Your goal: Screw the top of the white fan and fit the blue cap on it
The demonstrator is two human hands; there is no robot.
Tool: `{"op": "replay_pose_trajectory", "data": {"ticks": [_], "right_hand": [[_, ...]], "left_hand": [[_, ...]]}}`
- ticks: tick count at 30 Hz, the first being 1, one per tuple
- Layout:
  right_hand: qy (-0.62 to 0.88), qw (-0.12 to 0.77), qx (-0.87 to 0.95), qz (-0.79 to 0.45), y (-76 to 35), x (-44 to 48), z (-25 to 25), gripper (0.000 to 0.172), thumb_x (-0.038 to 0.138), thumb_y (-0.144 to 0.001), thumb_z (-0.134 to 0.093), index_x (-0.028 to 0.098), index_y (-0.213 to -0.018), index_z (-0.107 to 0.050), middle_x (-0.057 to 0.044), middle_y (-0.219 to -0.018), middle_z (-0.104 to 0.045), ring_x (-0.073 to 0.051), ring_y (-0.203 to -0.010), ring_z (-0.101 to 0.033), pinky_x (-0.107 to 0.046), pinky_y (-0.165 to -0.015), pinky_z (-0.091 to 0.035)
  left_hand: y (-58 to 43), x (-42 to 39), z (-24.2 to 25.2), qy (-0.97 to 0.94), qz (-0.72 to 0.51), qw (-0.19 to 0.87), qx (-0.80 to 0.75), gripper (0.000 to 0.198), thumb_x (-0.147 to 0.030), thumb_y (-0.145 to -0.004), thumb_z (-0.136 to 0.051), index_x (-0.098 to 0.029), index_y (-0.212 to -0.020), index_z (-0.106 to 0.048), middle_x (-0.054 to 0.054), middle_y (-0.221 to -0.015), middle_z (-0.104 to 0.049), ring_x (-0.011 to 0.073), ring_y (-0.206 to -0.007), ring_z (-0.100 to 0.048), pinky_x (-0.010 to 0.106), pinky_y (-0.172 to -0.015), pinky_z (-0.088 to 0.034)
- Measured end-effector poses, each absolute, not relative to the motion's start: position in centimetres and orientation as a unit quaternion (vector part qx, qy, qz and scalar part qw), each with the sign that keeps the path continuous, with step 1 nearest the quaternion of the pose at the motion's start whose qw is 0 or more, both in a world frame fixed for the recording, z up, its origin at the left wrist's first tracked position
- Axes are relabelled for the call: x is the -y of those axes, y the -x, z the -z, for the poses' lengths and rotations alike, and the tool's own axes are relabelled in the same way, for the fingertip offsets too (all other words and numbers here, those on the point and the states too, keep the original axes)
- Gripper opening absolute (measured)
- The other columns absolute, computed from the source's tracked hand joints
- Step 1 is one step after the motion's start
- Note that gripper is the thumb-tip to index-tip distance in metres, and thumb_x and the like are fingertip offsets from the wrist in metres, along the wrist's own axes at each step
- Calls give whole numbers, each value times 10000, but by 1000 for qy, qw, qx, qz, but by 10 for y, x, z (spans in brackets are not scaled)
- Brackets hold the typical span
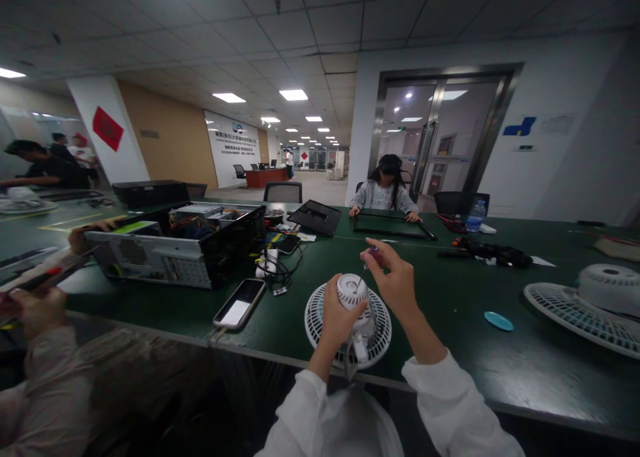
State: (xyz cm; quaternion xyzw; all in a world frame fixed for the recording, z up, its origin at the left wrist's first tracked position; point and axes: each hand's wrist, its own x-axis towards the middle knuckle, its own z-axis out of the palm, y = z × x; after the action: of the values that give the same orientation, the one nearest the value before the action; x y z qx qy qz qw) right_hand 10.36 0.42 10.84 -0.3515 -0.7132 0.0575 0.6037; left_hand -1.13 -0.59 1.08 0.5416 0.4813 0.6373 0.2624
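Note:
A small white electric fan lies on its round grille at the table's front edge, its motor housing facing up. My left hand is wrapped round the side of that housing and grips it. Between the fingertips of my right hand is the purple handle of a screwdriver. Its thin shaft slants down to the left, and the tip reaches the top of the housing. Whether the tip sits in a screw cannot be made out.
An opened computer case stands at the left, with a co-worker's hands beside it. A phone and cables lie nearer. Right of me are a teal disc, another fan and a water bottle. Across the table a person holds a black frame.

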Motion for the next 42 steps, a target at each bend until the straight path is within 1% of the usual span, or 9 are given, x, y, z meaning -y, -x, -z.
{"op": "replay_pose_trajectory", "data": {"ticks": [3, 8, 12, 15, 21, 24, 28, 36, 42], "right_hand": [[355, 620, 699, -7, -102, -4, -108, 258, 339, -830, -562, 214, -1029, -665, -41, -879, -715, -158, -678, -651, -291, -654, -529], [307, 595, 741, -47, -107, 0, -113, 315, 299, -879, -472, 231, -1145, -626, -53, -986, -704, -176, -835, -664, -293, -669, -542], [341, 586, 735, 13, -114, 4, -113, 263, 303, -857, -515, 239, -1068, -659, -45, -854, -701, -175, -701, -642, -323, -681, -537], [372, 599, 707, 58, -116, 6, -110, 239, 328, -856, -513, 225, -994, -680, -61, -819, -694, -194, -721, -630, -344, -718, -525], [341, 592, 727, -75, -114, 3, -104, 417, 278, -879, -410, 250, -1280, -522, -53, -1032, -676, -174, -831, -635, -308, -673, -530], [339, 610, 708, -106, -112, -1, -103, 369, 317, -876, -457, 241, -1219, -569, -50, -998, -682, -164, -773, -644, -298, -656, -531], [357, 619, 699, -27, -108, -3, -104, 268, 349, -846, -523, 231, -1050, -649, -42, -871, -677, -166, -708, -617, -314, -673, -519], [342, 591, 719, -129, -110, -5, -97, 528, 232, -825, -488, 238, -1349, -420, -39, -956, -657, -154, -782, -635, -299, -684, -524], [398, 612, 683, -28, -113, -5, -91, 395, 332, -805, -569, 201, -1177, -539, -29, -841, -647, -156, -675, -611, -311, -681, -516]], "left_hand": [[11, 6, -11, -543, -635, 267, -480, 645, -208, -599, -722, -188, -1182, -447, 92, -1218, -509, 246, -1195, -455, 409, -1060, -304], [10, 7, -12, -547, -633, 259, -484, 639, -198, -603, -713, -180, -1182, -444, 94, -1212, -510, 247, -1189, -458, 415, -1060, -303], [10, 7, -12, -541, -641, 253, -482, 631, -189, -591, -720, -196, -1163, -455, 79, -1203, -520, 243, -1170, -475, 417, -1054, -312], [10, 6, -10, -542, -638, 252, -485, 636, -200, -592, -721, -184, -1167, -450, 92, -1214, -516, 249, -1171, -473, 424, -1053, -310], [11, 6, -11, -545, -640, 254, -479, 636, -204, -589, -729, -189, -1161, -451, 86, -1202, -525, 248, -1156, -487, 422, -1048, -315], [11, 6, -12, -546, -637, 251, -483, 636, -199, -591, -727, -176, -1163, -450, 94, -1201, -523, 247, -1156, -485, 417, -1047, -317], [11, 6, -13, -544, -632, 254, -490, 641, -181, -589, -725, -178, -1167, -450, 95, -1215, -512, 245, -1173, -470, 414, -1048, -314], [11, 5, -12, -547, -632, 254, -487, 656, -210, -586, -741, -180, -1173, -450, 95, -1215, -509, 249, -1180, -462, 409, -1050, -311], [11, 5, -13, -549, -630, 255, -486, 654, -218, -589, -740, -194, -1175, -450, 89, -1207, -514, 252, -1174, -471, 407, -1034, -327]]}}
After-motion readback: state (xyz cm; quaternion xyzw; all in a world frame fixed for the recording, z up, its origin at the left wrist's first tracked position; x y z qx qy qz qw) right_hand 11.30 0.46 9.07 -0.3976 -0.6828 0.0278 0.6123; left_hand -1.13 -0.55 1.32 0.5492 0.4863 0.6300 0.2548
